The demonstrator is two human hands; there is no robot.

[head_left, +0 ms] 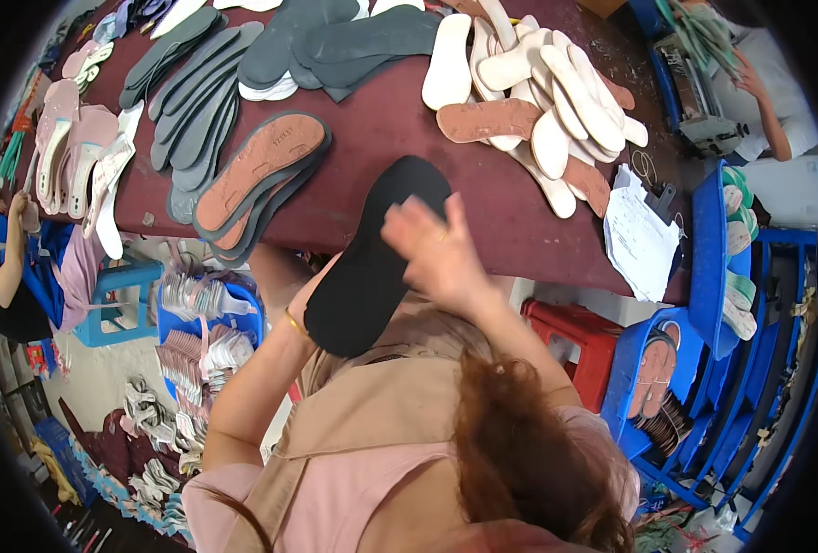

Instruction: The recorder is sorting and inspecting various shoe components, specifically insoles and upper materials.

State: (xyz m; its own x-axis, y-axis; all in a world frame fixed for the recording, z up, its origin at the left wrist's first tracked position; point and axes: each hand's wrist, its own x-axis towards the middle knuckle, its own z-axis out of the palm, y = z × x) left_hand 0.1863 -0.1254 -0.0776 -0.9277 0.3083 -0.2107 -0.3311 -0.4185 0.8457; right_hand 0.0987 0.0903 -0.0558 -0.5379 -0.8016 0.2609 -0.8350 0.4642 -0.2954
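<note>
The insole (358,281) is matte black and foot-shaped, rounded at both ends and narrowing slightly between them. Held by the left hand (313,284), it slants across the near edge of the table (529,235) as seen from above, its far end to the right, its near end to the left. One face (plain wherever it shows) is turned upward; the blurred right hand (438,251) covers part of its right side.

Left hand (313,288) is mostly hidden tbh, right hand (435,256) is kinda blurry, fingers (403,227) out, pointing far-left.
</note>
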